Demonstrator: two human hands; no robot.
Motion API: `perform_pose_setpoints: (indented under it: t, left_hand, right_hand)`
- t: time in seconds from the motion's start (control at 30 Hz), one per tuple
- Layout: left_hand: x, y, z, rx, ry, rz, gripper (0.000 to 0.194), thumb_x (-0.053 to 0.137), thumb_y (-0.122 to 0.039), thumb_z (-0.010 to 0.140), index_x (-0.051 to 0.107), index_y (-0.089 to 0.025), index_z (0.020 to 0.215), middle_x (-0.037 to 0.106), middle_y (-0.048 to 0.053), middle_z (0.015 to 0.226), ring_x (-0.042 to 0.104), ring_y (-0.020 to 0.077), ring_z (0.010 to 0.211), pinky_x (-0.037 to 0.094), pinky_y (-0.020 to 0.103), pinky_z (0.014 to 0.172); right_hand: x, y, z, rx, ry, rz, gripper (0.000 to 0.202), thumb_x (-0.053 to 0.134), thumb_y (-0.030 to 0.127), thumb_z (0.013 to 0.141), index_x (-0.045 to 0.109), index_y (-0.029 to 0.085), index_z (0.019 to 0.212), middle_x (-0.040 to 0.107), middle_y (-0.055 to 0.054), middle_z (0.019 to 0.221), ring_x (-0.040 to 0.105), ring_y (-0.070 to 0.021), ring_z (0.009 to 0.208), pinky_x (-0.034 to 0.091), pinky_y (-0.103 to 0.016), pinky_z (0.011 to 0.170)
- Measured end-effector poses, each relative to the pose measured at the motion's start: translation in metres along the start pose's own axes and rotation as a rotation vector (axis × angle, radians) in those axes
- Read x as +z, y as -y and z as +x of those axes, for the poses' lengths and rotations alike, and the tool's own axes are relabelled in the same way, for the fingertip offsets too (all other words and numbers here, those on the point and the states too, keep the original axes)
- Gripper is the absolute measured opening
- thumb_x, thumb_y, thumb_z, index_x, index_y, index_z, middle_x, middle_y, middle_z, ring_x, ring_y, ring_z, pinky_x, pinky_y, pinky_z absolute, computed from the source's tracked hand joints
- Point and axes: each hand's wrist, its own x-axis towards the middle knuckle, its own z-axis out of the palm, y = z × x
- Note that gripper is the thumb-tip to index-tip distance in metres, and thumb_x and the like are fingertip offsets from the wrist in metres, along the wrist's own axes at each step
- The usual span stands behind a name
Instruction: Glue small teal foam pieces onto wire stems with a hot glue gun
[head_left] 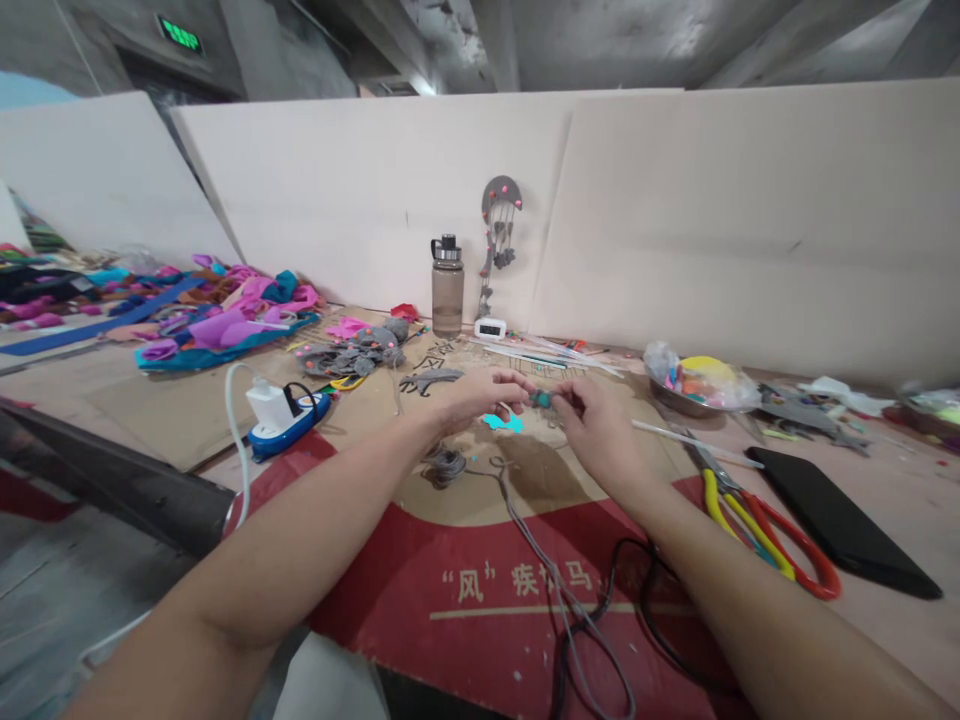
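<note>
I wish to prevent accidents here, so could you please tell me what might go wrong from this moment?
The small teal piece pinched by the right hand could slip from its grip. The grey cord crosses the black cable in this view, so the two might tangle. The right forearm is close to the red and yellow handles and may nudge them.
</note>
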Motion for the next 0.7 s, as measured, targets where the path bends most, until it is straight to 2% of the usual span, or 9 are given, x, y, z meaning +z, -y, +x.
perform_pose_setpoints:
  t: [0.13, 0.27, 0.37, 0.47, 0.57, 0.7]
  left_hand:
    - [-0.003, -0.003, -0.001, 0.048, -0.026, 0.055, 0.024, 0.064, -0.036, 0.079, 0.07, -0.013, 0.08, 0.064, 0.005, 0.077, 0.057, 0.0104, 0.068, 0.041, 0.022, 0.058]
    - [-0.006, 0.004, 0.001, 0.099, 0.059, 0.215, 0.03, 0.068, -0.044, 0.078, 0.071, -0.014, 0.08, 0.062, 0.002, 0.068, 0.053, 0.0094, 0.062, 0.039, 0.021, 0.057]
    - [-0.008, 0.008, 0.002, 0.096, 0.093, 0.267, 0.028, 0.072, -0.042, 0.075, 0.072, -0.015, 0.079, 0.063, 0.001, 0.067, 0.052, 0.0082, 0.059, 0.039, 0.021, 0.055]
    - [-0.006, 0.009, 0.001, 0.063, 0.078, 0.269, 0.023, 0.073, -0.036, 0.074, 0.073, -0.014, 0.079, 0.064, 0.001, 0.065, 0.052, 0.0076, 0.057, 0.041, 0.02, 0.055]
    - [-0.003, 0.009, 0.002, -0.011, 0.032, 0.218, 0.019, 0.072, -0.031, 0.074, 0.071, -0.012, 0.075, 0.063, 0.001, 0.061, 0.053, 0.0075, 0.054, 0.043, 0.02, 0.054]
    - [-0.005, 0.014, 0.006, -0.047, -0.066, 0.183, 0.012, 0.071, -0.024, 0.075, 0.07, -0.012, 0.074, 0.064, 0.001, 0.06, 0.055, 0.0065, 0.052, 0.043, 0.018, 0.052]
  right_hand:
    - [0.001, 0.0, -0.002, -0.149, 0.044, -0.143, 0.016, 0.046, 0.022, 0.088, 0.061, 0.022, 0.081, 0.061, -0.009, 0.087, 0.055, -0.0234, 0.085, 0.041, -0.036, 0.076]
    - [0.004, -0.003, -0.004, -0.188, 0.058, -0.16, 0.017, 0.045, 0.021, 0.089, 0.061, 0.023, 0.083, 0.061, -0.009, 0.089, 0.056, -0.023, 0.086, 0.043, -0.036, 0.077]
    - [0.005, -0.002, -0.003, -0.156, 0.049, -0.142, 0.013, 0.049, 0.021, 0.086, 0.061, 0.022, 0.082, 0.062, -0.008, 0.087, 0.056, -0.0219, 0.082, 0.043, -0.035, 0.075]
    - [0.005, -0.003, -0.002, -0.098, 0.066, -0.106, 0.009, 0.052, 0.023, 0.084, 0.061, 0.022, 0.08, 0.062, -0.006, 0.081, 0.056, -0.021, 0.078, 0.042, -0.034, 0.072]
    - [0.007, -0.006, 0.0, -0.024, 0.106, -0.024, 0.008, 0.056, 0.026, 0.081, 0.061, 0.021, 0.085, 0.062, -0.005, 0.078, 0.057, -0.02, 0.076, 0.043, -0.034, 0.072]
    - [0.007, -0.008, 0.003, 0.078, 0.138, 0.154, 0.019, 0.058, 0.034, 0.08, 0.058, 0.02, 0.092, 0.065, -0.005, 0.085, 0.06, -0.0182, 0.075, 0.047, -0.032, 0.071]
